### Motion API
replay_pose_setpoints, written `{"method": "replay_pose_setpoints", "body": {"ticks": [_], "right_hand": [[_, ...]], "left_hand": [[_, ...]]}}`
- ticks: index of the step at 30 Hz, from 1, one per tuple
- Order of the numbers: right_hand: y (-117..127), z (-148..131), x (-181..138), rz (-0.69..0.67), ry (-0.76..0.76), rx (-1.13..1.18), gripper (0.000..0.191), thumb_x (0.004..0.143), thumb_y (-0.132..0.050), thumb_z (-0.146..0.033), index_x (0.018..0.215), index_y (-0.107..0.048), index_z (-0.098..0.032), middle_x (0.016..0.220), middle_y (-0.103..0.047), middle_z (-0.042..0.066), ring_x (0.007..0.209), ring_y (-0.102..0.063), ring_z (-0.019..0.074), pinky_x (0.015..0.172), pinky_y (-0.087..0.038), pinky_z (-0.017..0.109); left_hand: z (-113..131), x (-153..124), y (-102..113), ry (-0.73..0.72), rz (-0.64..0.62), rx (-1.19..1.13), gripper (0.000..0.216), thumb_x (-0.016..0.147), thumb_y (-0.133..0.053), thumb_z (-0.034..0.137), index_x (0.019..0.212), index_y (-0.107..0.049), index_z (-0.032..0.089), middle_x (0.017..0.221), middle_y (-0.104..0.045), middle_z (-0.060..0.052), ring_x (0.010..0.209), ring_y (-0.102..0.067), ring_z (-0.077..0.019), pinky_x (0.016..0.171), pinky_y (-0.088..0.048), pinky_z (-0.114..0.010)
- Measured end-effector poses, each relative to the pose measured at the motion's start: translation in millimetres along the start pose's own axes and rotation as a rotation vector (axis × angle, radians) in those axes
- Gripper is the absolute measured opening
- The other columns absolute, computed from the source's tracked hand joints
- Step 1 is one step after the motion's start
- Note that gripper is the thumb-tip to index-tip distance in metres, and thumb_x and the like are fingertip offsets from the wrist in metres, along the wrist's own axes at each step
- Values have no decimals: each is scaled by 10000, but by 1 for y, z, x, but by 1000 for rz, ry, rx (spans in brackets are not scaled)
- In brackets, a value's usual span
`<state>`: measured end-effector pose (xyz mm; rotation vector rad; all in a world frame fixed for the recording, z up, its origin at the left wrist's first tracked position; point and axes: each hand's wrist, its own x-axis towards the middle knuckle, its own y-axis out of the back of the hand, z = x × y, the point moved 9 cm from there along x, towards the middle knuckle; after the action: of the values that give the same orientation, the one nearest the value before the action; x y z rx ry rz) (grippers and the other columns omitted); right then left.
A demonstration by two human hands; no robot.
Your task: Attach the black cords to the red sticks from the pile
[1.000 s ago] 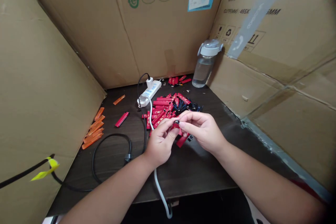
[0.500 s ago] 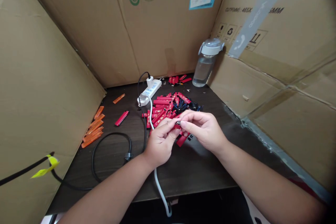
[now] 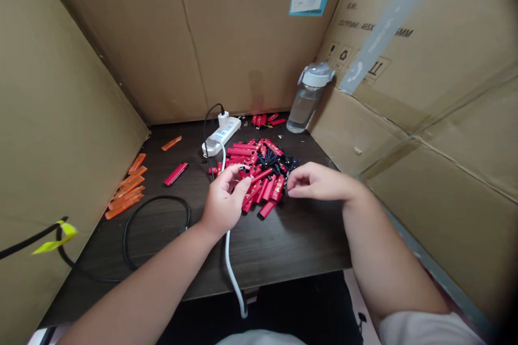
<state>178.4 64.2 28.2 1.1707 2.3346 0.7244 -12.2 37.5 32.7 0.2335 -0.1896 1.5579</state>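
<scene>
Left hand [image 3: 224,199] pinches a slim red plastic case [image 3: 262,174] above the heap of red cases [image 3: 269,190] before the white power strip [image 3: 222,137]. The right hand [image 3: 319,183] hovers apart, fingers curled, its grasp unclear. A firm pinch near the end should steady the case.

Both forearms [image 3: 162,285] bare; white short sleeve [image 3: 424,329] on right.

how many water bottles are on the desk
1: a clear water bottle with a white lid stands at the desk's back right, by the cardboard wall, beyond the pile of red pieces. No other shows.
</scene>
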Motion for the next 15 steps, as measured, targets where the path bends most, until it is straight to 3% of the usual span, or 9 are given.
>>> {"method": "replay_pose_setpoints", "body": {"ticks": [2, 5, 15], "right_hand": [[-15, -1, -2, -129, -16, -128, 171, 743, -660, -316, 775, -676, -148, 592, -540, -35, 534, -456, 92, 529, -358, 219], [-33, -5, 1, -201, -4, -265, 127, 714, -666, -236, 812, -680, -156, 581, -473, -53, 520, -402, 82, 516, -310, 214], [-44, -5, 3, -241, 51, -338, 162, 771, -650, -223, 907, -735, -203, 727, -652, -8, 622, -524, 117, 582, -352, 228]], "left_hand": [[1, 1, 0, -2, -5, -3, 215, 810, -627, 302, 970, -628, 159, 842, -679, -42, 722, -633, -132, 646, -517, -243], [2, 1, -2, -1, -25, -3, 199, 814, -620, 302, 956, -623, 162, 835, -671, -39, 727, -629, -136, 647, -505, -244], [-5, -1, -4, 44, -37, 15, 216, 816, -606, 284, 994, -613, 163, 922, -672, -70, 775, -629, -162, 721, -518, -299]]}}
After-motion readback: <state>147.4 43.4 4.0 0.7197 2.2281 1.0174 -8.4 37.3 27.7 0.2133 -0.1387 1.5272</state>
